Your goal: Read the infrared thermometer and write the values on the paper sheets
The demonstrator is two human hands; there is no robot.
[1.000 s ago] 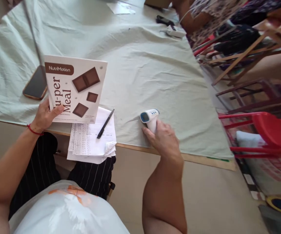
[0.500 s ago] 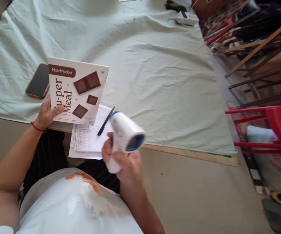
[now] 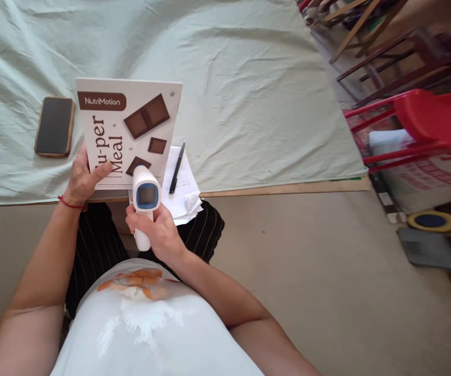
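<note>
My left hand (image 3: 84, 175) grips the lower left edge of a white "NutriMotion" meal box (image 3: 108, 133) printed with brown chocolate squares, its thumb across the front. The box is held up at the table's near edge. In my right hand (image 3: 155, 227) is a white infrared thermometer (image 3: 143, 180) with a blue-rimmed screen facing me, its nose overlapping the box's lower part in view; whether they touch I cannot tell. Sheets of paper (image 3: 184, 180) lie partly behind the box, over the table edge, with a black pen (image 3: 177, 167) on top.
A phone (image 3: 55, 127) lies on the pale green tablecloth (image 3: 249, 104), left of the box. Beyond the table's right side stand a red chair (image 3: 437, 117), a dark red wooden frame (image 3: 398, 68) and a printed sack (image 3: 429, 177) on the floor.
The thermometer in my right hand has moved left and turned so its screen faces me, in front of the box. My left hand still holds the box. The view has shifted.
</note>
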